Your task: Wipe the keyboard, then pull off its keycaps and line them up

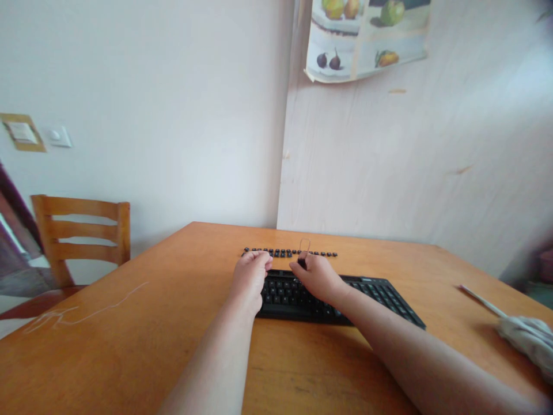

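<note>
A black keyboard [285, 293] lies on the wooden table in front of me, some of its top area without keycaps. My right hand [318, 272] is over its upper middle, fingers closed on a keycap puller [303, 262] with a dark handle and a thin wire loop sticking up. At the keyboard's left end, my left hand [252, 275] is closed in a pinch, and whatever lies between its fingertips is hidden. Behind both hands, loose black keycaps [283, 253] stand in rows, partly covered by the hands.
White string [101, 308] trails across the table's left side. A grey cloth bundle [525, 337] with a thin pale stick lies at the right. Beyond the left edge stands a wooden chair [86, 231]. The wall rises behind the table, with fruit pictures [367, 40] on it.
</note>
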A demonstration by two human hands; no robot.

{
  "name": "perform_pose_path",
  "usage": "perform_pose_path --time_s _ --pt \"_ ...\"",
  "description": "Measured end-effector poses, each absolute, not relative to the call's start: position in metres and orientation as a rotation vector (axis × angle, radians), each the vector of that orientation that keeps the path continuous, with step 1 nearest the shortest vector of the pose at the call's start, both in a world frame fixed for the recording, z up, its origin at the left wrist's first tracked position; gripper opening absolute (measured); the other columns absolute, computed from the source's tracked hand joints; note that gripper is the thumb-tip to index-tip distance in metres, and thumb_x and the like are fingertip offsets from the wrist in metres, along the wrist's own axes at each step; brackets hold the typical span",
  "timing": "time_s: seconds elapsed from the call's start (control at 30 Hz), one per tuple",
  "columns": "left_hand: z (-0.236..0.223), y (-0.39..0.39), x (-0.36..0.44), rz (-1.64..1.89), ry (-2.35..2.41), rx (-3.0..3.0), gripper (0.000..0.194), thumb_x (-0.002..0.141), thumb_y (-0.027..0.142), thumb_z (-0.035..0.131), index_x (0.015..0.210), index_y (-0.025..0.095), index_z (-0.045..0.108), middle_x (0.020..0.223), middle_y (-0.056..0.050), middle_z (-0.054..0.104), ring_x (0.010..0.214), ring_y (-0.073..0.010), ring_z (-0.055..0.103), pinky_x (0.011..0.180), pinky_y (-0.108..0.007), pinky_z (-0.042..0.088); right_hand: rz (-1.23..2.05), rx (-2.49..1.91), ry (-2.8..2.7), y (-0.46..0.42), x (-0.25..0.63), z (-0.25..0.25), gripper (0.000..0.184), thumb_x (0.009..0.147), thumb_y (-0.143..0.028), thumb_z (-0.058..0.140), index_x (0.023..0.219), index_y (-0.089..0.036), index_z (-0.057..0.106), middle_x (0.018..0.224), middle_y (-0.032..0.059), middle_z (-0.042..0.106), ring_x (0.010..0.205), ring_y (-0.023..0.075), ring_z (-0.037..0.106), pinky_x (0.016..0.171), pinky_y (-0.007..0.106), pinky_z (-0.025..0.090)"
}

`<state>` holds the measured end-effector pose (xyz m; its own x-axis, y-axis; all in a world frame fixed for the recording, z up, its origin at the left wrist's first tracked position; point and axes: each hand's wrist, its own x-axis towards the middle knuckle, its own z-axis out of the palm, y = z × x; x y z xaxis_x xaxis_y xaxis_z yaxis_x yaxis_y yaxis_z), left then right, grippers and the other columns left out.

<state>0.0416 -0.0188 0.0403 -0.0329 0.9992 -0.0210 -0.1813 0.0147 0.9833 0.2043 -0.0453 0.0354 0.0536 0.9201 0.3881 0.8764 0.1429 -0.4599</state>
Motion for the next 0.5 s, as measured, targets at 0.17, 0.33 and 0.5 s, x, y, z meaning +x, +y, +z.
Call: perform_pose_path --time_s 0.17,0.33,0.5 --pt "0.039 -0.019 0.042 1.301 1.103 1.059 0.022 0.070 0.035 0.062 0.082 0.016 0.065 0.087 -0.009 0.071 0.081 -0.0184 0.064 0.071 -0.030 0.042 -0.021 -1.780 -1.866 -0.049 0.195 0.029 0.026 0.091 -0.038 0.046 0.076 -0.020 0.057 0.065 0.0045 0.064 0.062 0.0164 0.058 0.059 0.025 0.033" --pt "0.036 -0.018 0.044 1.328 1.105 1.147 0.017 0.068 0.032 0.064 0.075 0.017 0.064 0.076 -0.006 0.069 0.078 -0.0188 0.064 0.069 -0.029 0.043 -0.078 -1.865 -1.865 -0.053 0.189 0.028 0.028 0.092 -0.040 0.045 0.080 -0.020 0.060 0.068 0.0064 0.067 0.064 0.0182 0.061 0.056 0.026 0.032" --pt "0.031 -0.017 0.045 1.292 1.111 1.273 0.016 0.070 0.033 0.064 0.074 0.018 0.066 0.074 -0.006 0.068 0.074 -0.0191 0.063 0.067 -0.029 0.042 -0.007 -1.872 -1.770 -0.046 0.197 0.022 0.027 0.086 -0.036 0.049 0.067 -0.019 0.057 0.062 0.0047 0.063 0.058 0.0164 0.057 0.053 0.026 0.030"
